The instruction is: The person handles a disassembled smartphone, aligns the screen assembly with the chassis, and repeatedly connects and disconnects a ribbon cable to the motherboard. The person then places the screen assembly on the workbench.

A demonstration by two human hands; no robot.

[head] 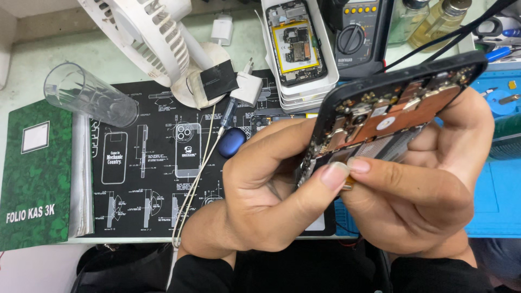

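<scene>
Green marbled ledger book (35, 173), black phone (391, 108)

A pale green worktop (32, 81) spreads out beyond the hands, evenly lit, no hard shadows. Directly beneath and behind them lies a black repair mat (146, 163) printed with white phone diagrams. To the right of the hands, a blue mat (496, 201) runs to the edge. Far left of them, a green marbled ledger (35, 173); above it a clear plastic cup (89, 95) lies on its side. Up beyond the hands, a white desk fan (146, 32) tilts over, with a multimeter (355, 35) further right.
</scene>
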